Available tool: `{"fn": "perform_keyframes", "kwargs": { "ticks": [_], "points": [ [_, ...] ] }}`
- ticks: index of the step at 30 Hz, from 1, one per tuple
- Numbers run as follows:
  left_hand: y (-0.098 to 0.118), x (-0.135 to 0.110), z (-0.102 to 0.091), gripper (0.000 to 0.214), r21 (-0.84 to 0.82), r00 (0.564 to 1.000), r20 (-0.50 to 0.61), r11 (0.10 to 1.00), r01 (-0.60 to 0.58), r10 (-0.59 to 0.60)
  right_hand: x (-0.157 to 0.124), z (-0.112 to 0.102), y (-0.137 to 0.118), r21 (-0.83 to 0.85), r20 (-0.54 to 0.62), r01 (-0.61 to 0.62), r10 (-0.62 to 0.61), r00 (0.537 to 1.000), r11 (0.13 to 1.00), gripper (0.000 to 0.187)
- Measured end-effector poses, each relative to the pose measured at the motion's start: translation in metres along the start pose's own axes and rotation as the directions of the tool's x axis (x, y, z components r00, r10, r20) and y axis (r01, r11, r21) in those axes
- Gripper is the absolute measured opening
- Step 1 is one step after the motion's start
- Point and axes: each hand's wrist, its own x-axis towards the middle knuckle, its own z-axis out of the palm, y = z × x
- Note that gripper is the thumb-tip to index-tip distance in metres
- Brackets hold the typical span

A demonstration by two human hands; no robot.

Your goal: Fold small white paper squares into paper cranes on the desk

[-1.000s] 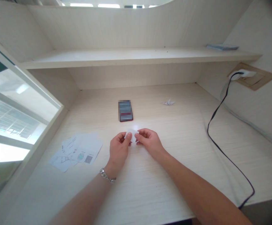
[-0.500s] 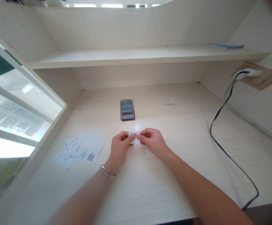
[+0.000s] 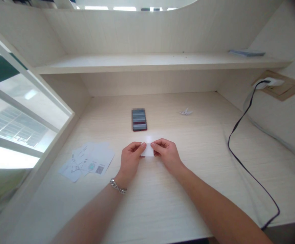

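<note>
A small white piece of paper (image 3: 147, 150) is held just above the pale wooden desk (image 3: 177, 189), at its middle. My left hand (image 3: 130, 160), with a metal bracelet on the wrist, pinches the paper's left edge between thumb and fingers. My right hand (image 3: 167, 155) pinches its right edge the same way. Both hands are closed on the paper, which looks flat and roughly square. A dark phone (image 3: 139, 119) lies on the desk just beyond the hands.
Several printed paper slips (image 3: 87, 163) lie to the left. A small folded white paper figure (image 3: 186, 112) sits at the back right. A black cable (image 3: 241, 135) runs from a wall socket (image 3: 269, 82) across the right side. A shelf (image 3: 147, 62) hangs above; a window is left.
The paper has gone from a bent, partly folded shape to a flatter square held between both hands. The hands have shifted slightly right and away from me.
</note>
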Motion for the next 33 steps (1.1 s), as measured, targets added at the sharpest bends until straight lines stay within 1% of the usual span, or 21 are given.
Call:
{"fn": "perform_keyframes", "kwargs": {
  "ticks": [2,6,9,13,15,17,19,21,24,27,29,33],
  "points": [
    [0.0008,0.0002,0.0007,0.023,-0.014,1.000,-0.018,1.000,0.002,-0.002,-0.0006,0.0003,-0.0004,-0.007,-0.005,0.000,0.000,1.000,1.000,0.019],
    [0.0021,0.0000,0.0003,0.025,-0.003,1.000,-0.019,1.000,0.013,-0.013,-0.0002,-0.0014,0.0002,-0.045,-0.008,-0.017,0.017,1.000,0.999,0.020],
    [0.0028,-0.0004,0.0001,0.024,0.009,1.000,-0.009,1.000,0.021,-0.020,0.0006,-0.0024,0.0003,-0.027,0.008,-0.037,0.038,0.999,0.999,0.019],
    [0.0033,-0.0003,0.0009,0.023,-0.026,1.000,0.001,0.999,0.020,-0.020,0.0009,-0.0020,0.0004,0.004,0.013,-0.018,0.018,1.000,1.000,0.020],
    [0.0032,0.0003,0.0007,0.023,-0.038,1.000,-0.006,0.999,0.016,-0.016,0.0008,-0.0017,0.0012,0.023,0.017,-0.034,0.033,0.999,0.999,0.022],
    [0.0029,0.0010,0.0002,0.024,-0.040,1.000,-0.026,0.999,0.010,-0.011,0.0008,-0.0015,0.0023,0.003,0.070,-0.078,0.077,0.995,0.997,0.024],
    [0.0030,0.0017,-0.0003,0.024,-0.041,0.999,-0.043,0.999,0.002,-0.003,0.0006,-0.0016,0.0032,-0.067,0.150,-0.110,0.119,0.982,0.992,0.024],
    [0.0040,0.0018,-0.0002,0.023,-0.057,0.999,-0.047,0.998,-0.001,-0.002,0.0003,-0.0020,0.0031,-0.143,0.193,-0.098,0.125,0.973,0.985,0.023],
    [0.0070,0.0010,0.0014,0.022,-0.115,0.999,-0.044,0.993,0.015,-0.020,-0.0001,-0.0030,0.0009,-0.172,0.173,-0.065,0.095,0.980,0.983,0.024],
    [0.0086,-0.0004,0.0026,0.020,-0.149,0.999,-0.030,0.988,0.038,-0.043,-0.0001,-0.0038,-0.0012,-0.133,0.189,-0.092,0.116,0.975,0.987,0.026],
    [0.0076,-0.0015,0.0027,0.019,-0.131,0.999,-0.022,0.991,0.031,-0.034,0.0003,-0.0039,-0.0011,-0.088,0.164,-0.092,0.105,0.981,0.992,0.026],
    [0.0043,-0.0028,0.0022,0.019,-0.036,1.000,0.011,0.999,-0.012,0.012,0.0008,-0.0030,0.0007,-0.046,0.063,-0.011,0.014,0.998,0.999,0.025]
  ]
}}
